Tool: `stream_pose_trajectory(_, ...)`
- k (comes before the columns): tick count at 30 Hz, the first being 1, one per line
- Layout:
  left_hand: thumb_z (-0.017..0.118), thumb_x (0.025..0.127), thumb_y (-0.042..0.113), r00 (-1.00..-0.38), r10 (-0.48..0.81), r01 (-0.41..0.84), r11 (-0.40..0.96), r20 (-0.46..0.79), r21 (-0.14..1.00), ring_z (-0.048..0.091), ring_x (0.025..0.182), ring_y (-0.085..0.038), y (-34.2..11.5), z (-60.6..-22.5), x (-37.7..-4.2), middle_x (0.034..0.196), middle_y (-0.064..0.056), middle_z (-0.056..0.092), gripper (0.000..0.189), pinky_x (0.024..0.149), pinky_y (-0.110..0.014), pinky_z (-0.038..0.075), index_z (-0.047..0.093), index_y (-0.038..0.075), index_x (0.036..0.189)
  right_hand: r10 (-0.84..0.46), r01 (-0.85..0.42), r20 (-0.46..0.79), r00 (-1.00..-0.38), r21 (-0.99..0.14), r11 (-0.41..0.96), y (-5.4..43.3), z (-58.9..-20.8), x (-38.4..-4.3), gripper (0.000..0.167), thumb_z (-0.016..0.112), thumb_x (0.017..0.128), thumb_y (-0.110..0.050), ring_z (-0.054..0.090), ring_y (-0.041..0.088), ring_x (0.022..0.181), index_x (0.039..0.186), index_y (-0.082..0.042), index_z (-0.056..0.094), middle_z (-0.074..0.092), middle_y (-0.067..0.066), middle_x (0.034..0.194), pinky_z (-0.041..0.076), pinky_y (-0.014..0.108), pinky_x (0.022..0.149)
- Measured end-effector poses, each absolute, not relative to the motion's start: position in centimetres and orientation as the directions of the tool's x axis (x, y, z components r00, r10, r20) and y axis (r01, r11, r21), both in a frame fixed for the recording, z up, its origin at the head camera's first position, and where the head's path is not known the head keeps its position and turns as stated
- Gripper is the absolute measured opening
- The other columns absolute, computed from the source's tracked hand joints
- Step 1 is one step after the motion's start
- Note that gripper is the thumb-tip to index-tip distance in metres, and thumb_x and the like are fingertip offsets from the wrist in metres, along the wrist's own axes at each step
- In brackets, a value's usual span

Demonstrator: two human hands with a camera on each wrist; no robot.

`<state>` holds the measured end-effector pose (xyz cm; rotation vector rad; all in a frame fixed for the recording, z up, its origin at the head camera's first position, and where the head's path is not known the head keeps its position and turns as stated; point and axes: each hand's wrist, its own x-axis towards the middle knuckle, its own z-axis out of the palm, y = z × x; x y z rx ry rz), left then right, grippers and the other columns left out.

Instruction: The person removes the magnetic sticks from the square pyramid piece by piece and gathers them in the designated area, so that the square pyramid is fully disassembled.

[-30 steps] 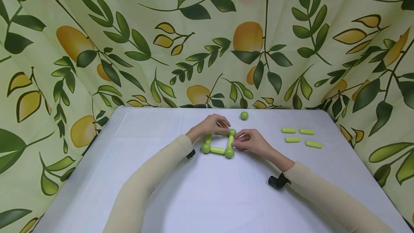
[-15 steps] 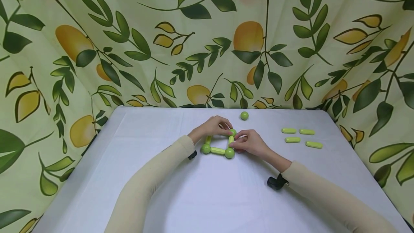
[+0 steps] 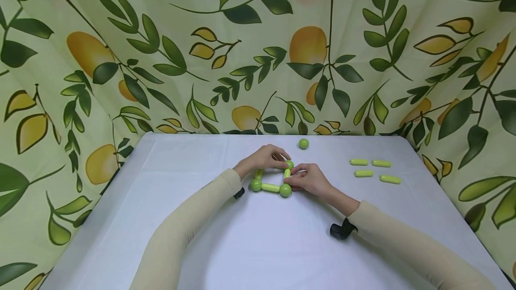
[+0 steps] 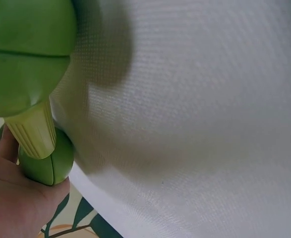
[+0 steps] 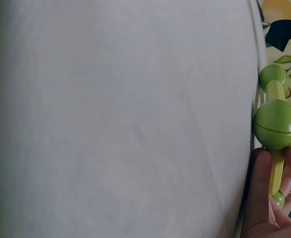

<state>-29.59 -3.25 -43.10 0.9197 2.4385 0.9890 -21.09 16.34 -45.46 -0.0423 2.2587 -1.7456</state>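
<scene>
On the white table lies a four-sided frame of green balls and yellow-green ribbed rods. My left hand [image 3: 267, 156] reaches over its far side and pinches the far right ball [image 3: 289, 164]; it hides the far left corner. My right hand [image 3: 310, 179] grips the right-side rod [image 3: 287, 173] between thumb and fingers. The front left ball [image 3: 255, 185], front rod [image 3: 270, 187] and front right ball [image 3: 285, 190] show plainly. In the left wrist view a large ball [image 4: 26, 54] is close up, joined to a rod [image 4: 33, 131]. The right wrist view shows a ball [image 5: 275, 124] above my fingers.
A loose green ball [image 3: 303, 143] sits near the table's far edge. Several loose rods [image 3: 363, 173] lie to the right on the white cloth [image 3: 266, 245]. A leaf-and-fruit patterned curtain [image 3: 258, 70] stands behind and at the sides.
The right hand's fingers have shifted slightly left and toward the front along the right-side rod. The left hand has moved a little right at the far ball. The loose pieces stay put.
</scene>
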Motion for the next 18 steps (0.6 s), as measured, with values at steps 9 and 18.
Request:
stream_pose_trajectory(9,0.075,0.095,0.022,-0.723,0.687,0.438,0.536,-0.071,0.722,0.066,0.105,-0.018,-3.25,-43.30,-29.72,0.111,-0.006,0.072,0.028,0.092,-0.027,0.049,0.073,0.010,0.121,-0.162,0.202,-0.242,-0.956,-0.951,0.233,16.17,-45.53,-21.01,0.035,0.083,0.084,-0.003,0.073,0.021,0.074,0.110,0.008,0.061,0.074,0.015,0.084,0.060,0.032,0.069)
stream_pose_trajectory(18,0.075,0.096,0.022,-0.721,0.689,0.442,0.535,-0.069,0.720,0.065,0.106,-0.018,-3.33,-43.26,-29.74,0.111,-0.006,0.072,0.028,0.093,-0.028,0.049,0.073,0.010,0.122,-0.147,0.198,-0.239,-0.960,-0.949,0.245,16.19,-45.37,-20.92,0.036,0.084,0.084,-0.005,0.073,0.019,0.074,0.110,0.007,0.062,0.074,0.013,0.083,0.058,0.028,0.067)
